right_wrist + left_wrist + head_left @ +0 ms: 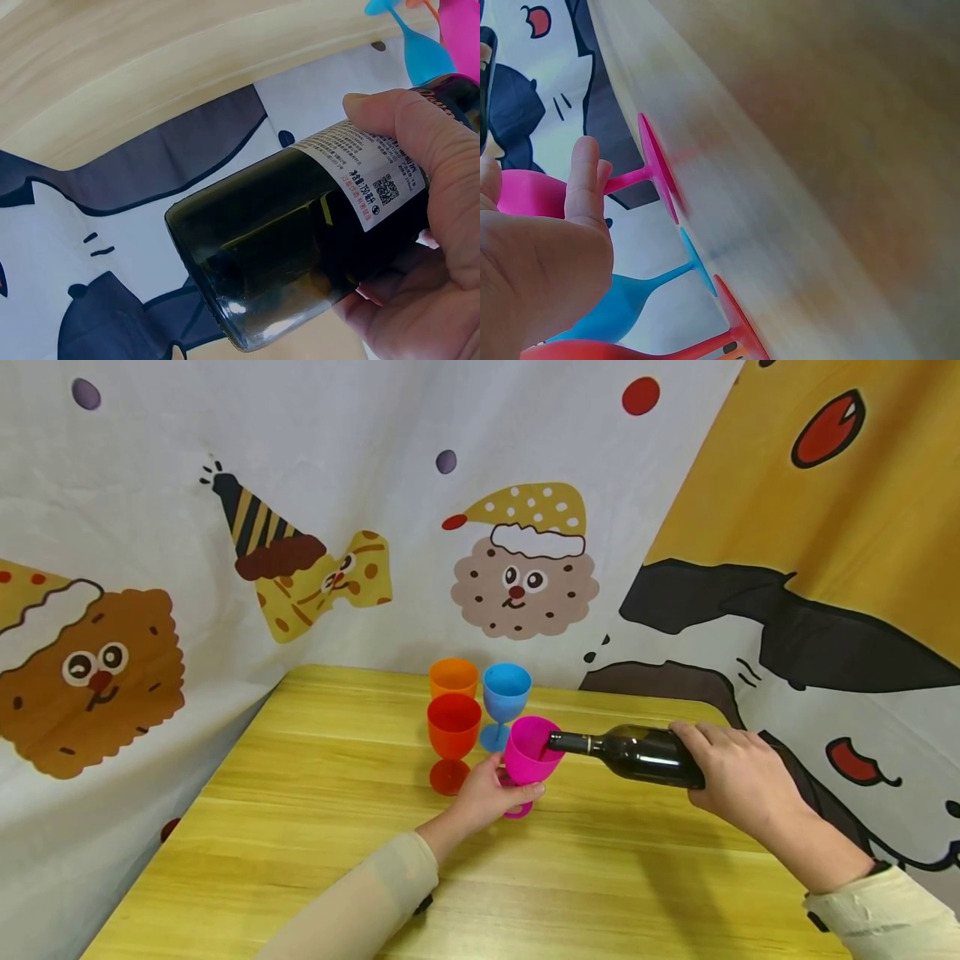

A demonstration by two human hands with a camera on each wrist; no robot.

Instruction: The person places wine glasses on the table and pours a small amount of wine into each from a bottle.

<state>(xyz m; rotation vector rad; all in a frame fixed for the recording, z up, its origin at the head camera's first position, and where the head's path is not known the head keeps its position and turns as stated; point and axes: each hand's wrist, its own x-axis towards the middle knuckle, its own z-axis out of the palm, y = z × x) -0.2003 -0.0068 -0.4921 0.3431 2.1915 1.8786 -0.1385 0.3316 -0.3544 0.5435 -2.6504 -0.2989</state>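
Observation:
My left hand holds a pink plastic goblet, its fingers and thumb about the lower bowl and stem. In the left wrist view the goblet's round foot is close over the tabletop. A dark glass wine bottle lies almost level in the air, and my right hand grips its body. The bottle's mouth is at the goblet's rim, pointing into the bowl, where a little dark red shows. A white printed label wraps the bottle, partly hidden by the fingers in the right wrist view.
Behind and left of the pink goblet stand a red goblet, an orange goblet and a blue goblet, close together. The yellow wooden table ends at the back against a white curtain printed with cartoon figures.

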